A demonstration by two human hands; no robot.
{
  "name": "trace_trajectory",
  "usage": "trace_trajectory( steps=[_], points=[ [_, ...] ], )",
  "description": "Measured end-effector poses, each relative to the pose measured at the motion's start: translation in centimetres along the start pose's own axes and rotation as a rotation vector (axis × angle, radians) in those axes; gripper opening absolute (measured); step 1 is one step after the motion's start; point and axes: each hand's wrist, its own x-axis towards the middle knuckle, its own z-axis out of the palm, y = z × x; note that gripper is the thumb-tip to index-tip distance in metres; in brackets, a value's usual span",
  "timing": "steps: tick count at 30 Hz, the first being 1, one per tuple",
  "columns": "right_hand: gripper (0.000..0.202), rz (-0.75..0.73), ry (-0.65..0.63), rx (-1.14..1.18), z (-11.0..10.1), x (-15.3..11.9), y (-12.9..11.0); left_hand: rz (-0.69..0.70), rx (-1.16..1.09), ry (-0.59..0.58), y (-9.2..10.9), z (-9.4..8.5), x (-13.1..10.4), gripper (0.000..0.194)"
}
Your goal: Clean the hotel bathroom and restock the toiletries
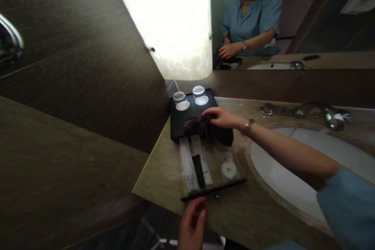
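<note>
Two glasses [179, 96] [199, 90] stand upside down at the 12 o'clock end of the black tray [178, 127], each with a white disc just in front of it. From my remote seat I see the right hand [222, 117] reaching in from 3 o'clock, palm down, fingers curled onto a dark cloth [201, 127] and pressing it against the tray's surface; I would call that a loose hold on the cloth rather than a tight pinch. A watch [249, 125] sits on that wrist. At 6 o'clock of the tray lies a clear amenity holder [234, 160] with long white packets [187, 164], a dark tube [198, 170] between them and a round white item [228, 168]. The left hand [191, 224] comes up from 6 o'clock, fingertips at the holder's dark front edge; I cannot tell whether it grips anything. The sink [281, 175] lies at 3 o'clock, the tap [331, 117] beyond it. The mirror [293, 15] at 1 o'clock shows the person's reflection.
</note>
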Motion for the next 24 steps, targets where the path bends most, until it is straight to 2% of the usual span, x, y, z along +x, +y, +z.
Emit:
trace_trajectory(
  steps=[2, 3, 4, 5, 7, 10, 13, 16, 19, 22, 24],
  points=[
    [0.037, 0.152, 0.346, -0.062, -3.7, -2.3, 3.2, 0.265, 0.225, 0.087, 1.0, -0.8, 3.9, 0.028],
    [0.04, 0.209, 0.469, -0.104, -4.7, -3.2, 5.0, 0.417, 0.36, 0.114, 1.3, -1.2, 5.9, 0.028],
    [0.046, 0.259, 0.516, -0.148, -5.1, -3.7, 6.7, 0.555, 0.488, 0.12, 1.5, -1.6, 7.9, 0.03],
    [0.05, 0.306, 0.491, -0.186, -4.7, -4.1, 8.3, 0.666, 0.6, 0.106, 1.7, -1.8, 9.8, 0.034],
    [0.052, 0.406, 0.34, -0.245, -2.5, -4.2, 11.2, 0.801, 0.767, 0.052, 2.1, -2.0, 12.6, 0.038],
    [0.047, 0.518, 0.1, -0.374, 2.1, -3.9, 13.7, 0.779, 0.885, -0.048, 2.9, -1.7, 14.5, 0.04],
    [0.048, 0.482, 0.012, -0.485, 4.6, -5.0, 13.7, 0.708, 0.955, -0.077, 3.5, -1.1, 14.6, 0.051],
    [0.043, 0.406, -0.052, -0.495, 5.4, -8.4, 11.3, 0.695, 1.042, -0.06, 3.3, -0.6, 14.2, 0.059],
    [0.037, 0.326, -0.122, -0.49, 6.3, -12.9, 8.3, 0.644, 1.084, -0.051, 3.0, 0.1, 14.2, 0.058],
    [0.038, 0.257, -0.135, -0.378, 6.9, -17.0, 6.8, 0.491, 1.069, -0.083, 3.3, 0.6, 14.3, 0.047],
    [0.035, 0.195, -0.059, -0.195, 6.4, -18.5, 7.3, 0.353, 1.043, -0.108, 4.1, 0.6, 14.5, 0.044]
  ],
)
